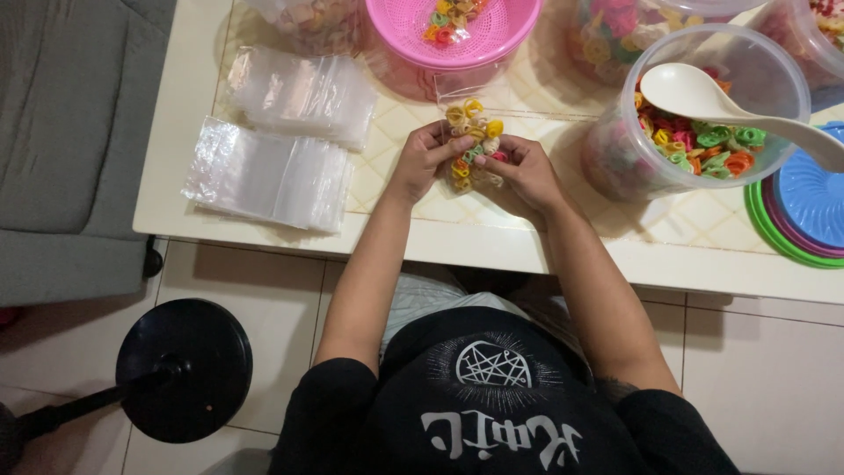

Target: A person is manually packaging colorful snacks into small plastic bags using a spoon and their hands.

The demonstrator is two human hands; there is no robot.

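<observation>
- Both hands are bunched together just above the near edge of the table [189, 189]. The left hand [420, 161] has its fingers curled in tight around one side of a small clear bag of colourful curly crackers [472, 145], and the right hand [526, 171] pinches the other side, thumbs up near the top of it.
- The bag looks pretty stuffed, with yellow and orange curls poking out above the fingers. I'd say that's the main risk: squeeze too hard and the crackers crack, or a few pop out over the top.
- Can't tell if the bag's mouth is open or closed, the fingers cover it. If it's open, any tilt toward the edge could send pieces onto the floor, since the hands sit right at the table's lip.
- Just beyond the hands, a pink basket [404, 31] holds a few more curls. It's close enough that a bump seems possible.
- To the right, a big clear tub [774, 70] of the same crackers has a white spoon [703, 97] resting across it with the handle sticking out. An elbow swing could flip it, I reckon.
- On the left, two stacks of empty plastic bags [281, 141] lie flat. They're slippery-looking, and the nearer one is close to the edge, so it might slide off.
</observation>
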